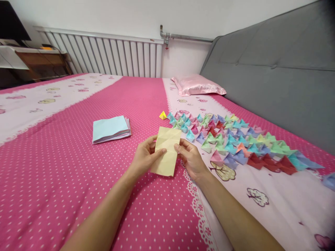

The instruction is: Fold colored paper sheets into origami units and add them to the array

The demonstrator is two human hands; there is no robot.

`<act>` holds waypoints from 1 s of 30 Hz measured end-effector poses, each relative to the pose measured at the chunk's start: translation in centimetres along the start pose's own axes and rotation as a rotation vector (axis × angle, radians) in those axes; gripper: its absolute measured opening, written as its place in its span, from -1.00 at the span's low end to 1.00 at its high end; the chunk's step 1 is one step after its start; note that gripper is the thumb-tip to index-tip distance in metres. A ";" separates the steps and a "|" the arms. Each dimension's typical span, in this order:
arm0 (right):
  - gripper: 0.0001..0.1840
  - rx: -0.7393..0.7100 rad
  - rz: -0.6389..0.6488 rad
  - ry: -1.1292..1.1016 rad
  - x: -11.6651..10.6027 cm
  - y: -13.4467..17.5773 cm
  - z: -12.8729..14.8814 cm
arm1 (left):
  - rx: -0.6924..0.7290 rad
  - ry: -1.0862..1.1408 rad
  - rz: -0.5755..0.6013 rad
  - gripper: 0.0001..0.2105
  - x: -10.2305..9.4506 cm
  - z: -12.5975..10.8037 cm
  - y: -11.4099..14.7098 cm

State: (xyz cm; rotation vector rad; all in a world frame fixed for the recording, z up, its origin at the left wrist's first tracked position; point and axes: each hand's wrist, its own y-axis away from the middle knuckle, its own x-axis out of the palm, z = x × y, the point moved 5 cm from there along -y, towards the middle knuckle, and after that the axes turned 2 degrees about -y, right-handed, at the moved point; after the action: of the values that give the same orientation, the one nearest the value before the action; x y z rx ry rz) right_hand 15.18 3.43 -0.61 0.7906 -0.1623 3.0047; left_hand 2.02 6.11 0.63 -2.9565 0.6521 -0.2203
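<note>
A pale yellow sheet of paper (167, 162), folded to a narrow rectangle with crease lines across it, is held up above the bed. My left hand (143, 155) grips its left edge, thumb on the front and fingers behind. On the right edge, my right hand (192, 157) pinches it the same way, its fingers partly hidden by the paper. Just right of my hands stand several rows of folded paper boats (230, 139) in many colours. One bright yellow boat (162, 115) sits at their far left end. To the left lies a stack of coloured paper (111, 128), light blue on top.
The bed has a pink dotted cover (86, 184) with pale printed bands. A pink pillow (197, 85) lies at the far end beside a grey padded headboard (277, 66). Behind stand a white radiator (110, 52) and a wooden desk (42, 62) with a dark screen (13, 22).
</note>
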 end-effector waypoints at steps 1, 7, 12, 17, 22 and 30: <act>-0.69 0.005 -0.005 -0.009 0.0 0.0 0.1 | -0.060 0.044 0.021 -0.47 0.1 0.1 0.1; -0.58 0.037 -0.063 -0.002 -1.0 -0.2 0.6 | -0.335 0.093 0.223 -0.46 0.8 0.2 1.2; -0.57 0.019 -0.105 -0.008 -2.1 -0.8 0.9 | -0.287 0.268 0.167 -0.51 -0.3 -0.9 0.7; -0.71 0.003 -0.247 -0.089 -2.9 -1.2 0.2 | -0.077 0.354 0.072 -0.28 -0.7 -1.9 0.1; -0.77 -0.068 -0.314 -0.111 -2.5 -0.7 -0.7 | 0.015 0.310 0.141 -0.19 1.8 -0.9 0.8; -0.82 -0.214 -0.264 0.244 -0.9 0.3 -0.4 | -0.012 0.381 -0.194 -0.63 1.2 0.6 0.5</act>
State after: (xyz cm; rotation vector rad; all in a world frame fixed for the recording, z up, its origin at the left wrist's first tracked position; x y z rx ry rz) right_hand 15.77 3.13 -1.43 0.3879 -0.3357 2.7432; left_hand 3.04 5.20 0.10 -3.0111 0.3977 -0.8131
